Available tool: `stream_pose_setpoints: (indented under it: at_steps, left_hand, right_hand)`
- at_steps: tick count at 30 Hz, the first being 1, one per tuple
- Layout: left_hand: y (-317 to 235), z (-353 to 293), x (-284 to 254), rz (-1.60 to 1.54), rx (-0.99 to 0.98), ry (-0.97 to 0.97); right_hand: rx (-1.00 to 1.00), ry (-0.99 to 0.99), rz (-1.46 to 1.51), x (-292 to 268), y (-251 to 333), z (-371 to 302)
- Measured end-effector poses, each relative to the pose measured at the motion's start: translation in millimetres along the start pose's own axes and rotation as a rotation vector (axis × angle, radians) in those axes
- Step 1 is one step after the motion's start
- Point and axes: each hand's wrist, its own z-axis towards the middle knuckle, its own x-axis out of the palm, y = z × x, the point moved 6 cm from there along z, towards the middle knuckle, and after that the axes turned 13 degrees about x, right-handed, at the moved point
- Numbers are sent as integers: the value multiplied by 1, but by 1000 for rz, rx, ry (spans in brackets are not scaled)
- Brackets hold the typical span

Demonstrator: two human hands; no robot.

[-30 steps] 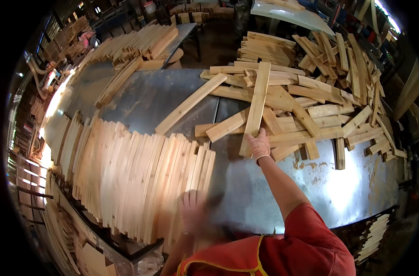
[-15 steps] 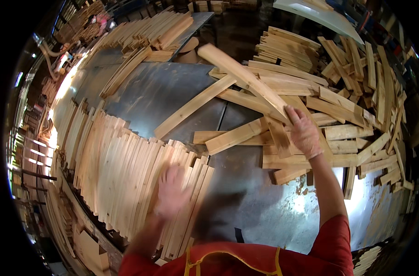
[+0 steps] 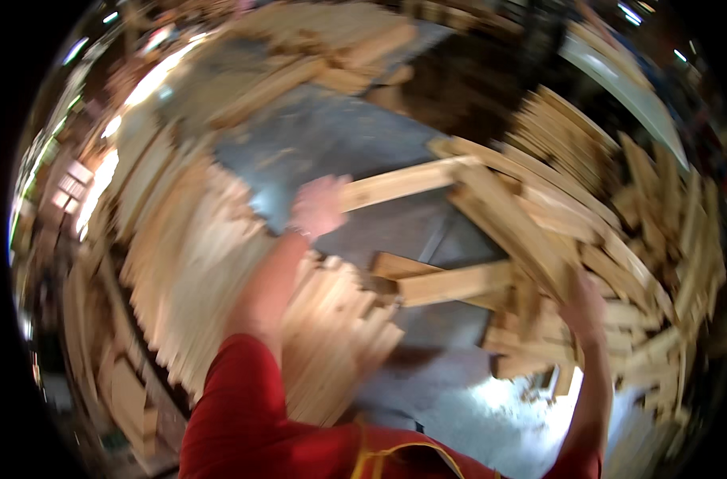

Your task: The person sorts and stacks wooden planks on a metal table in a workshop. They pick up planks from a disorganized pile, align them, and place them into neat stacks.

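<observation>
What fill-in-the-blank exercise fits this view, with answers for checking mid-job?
1. The right hand holds the ____ (upper or lower) end of the tilted board.
2. The left hand is at the ____ (left or right) end of the pale board.
3. The person's sleeves are coloured ____.

Missing words: lower; left; red.

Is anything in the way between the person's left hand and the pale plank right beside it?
Nothing visible: the left hand is right at the left end of the pale plank, though blur hides its grip. At the far end, the second plank, in the right hand, seems to meet it.
</observation>
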Motion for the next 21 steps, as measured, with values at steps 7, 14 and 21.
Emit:
stream_pose_setpoints:
  at_steps: [7,14,21]
  left_hand:
    - [-66,-134,-44,-970,-210,77]
    - [-287,-300,34,-2022,-254,-44]
    - [-322,-432,93,-1736,-178,239]
  right_hand:
    - [399,107,839,-6,-95,-182]
    - [668,602,1538,90,35,-338]
    - [-156,961,847,140,184,-445]
